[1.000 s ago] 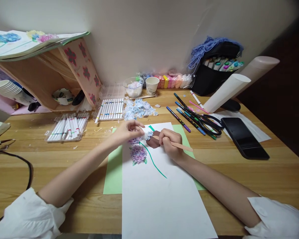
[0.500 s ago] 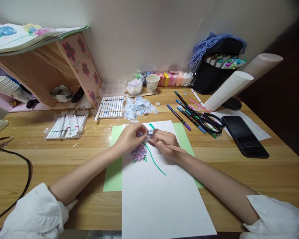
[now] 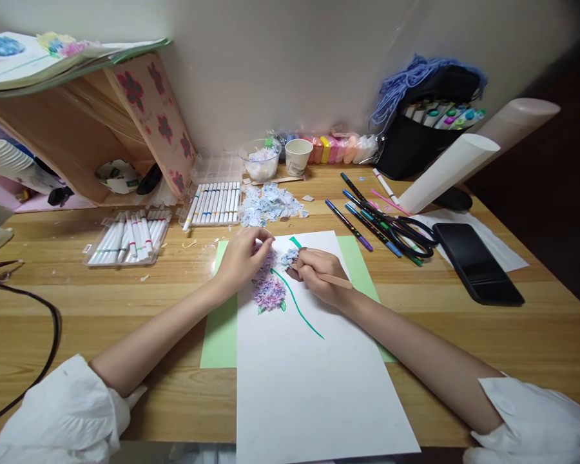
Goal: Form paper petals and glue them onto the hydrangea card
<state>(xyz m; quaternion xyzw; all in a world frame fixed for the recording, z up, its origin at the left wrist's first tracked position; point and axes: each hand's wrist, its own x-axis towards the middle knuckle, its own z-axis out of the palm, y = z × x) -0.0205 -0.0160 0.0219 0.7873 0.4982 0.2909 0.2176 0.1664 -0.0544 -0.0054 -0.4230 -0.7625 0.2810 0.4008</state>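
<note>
A white sheet of paper (image 3: 319, 393) bears a curved green stem line (image 3: 294, 303) and purple-pink flower heads (image 3: 269, 293) made of small paper bits, with green leaves below. A small blue paper-bit flower (image 3: 289, 258) sits right of them. My right hand (image 3: 319, 274) grips a flat wooden craft stick (image 3: 336, 280), its tip end beside the blue flower. My left hand (image 3: 245, 258) hovers over the upper purple flower, partly covering it; thumb and forefinger are pinched, and anything between them is too small to make out.
Pale green paper (image 3: 221, 335) lies under the white sheet. Behind are blue paper scraps (image 3: 273, 203), a clear bowl (image 3: 260, 161), a paper cup (image 3: 298, 158) and marker boxes (image 3: 128, 238). At right are black scissors (image 3: 406, 235), several pens and a phone (image 3: 478, 264).
My left hand has drawn back left and up from the blue flower, uncovering more of it. My right hand stays by that flower with the stick, which has shifted slightly left.
</note>
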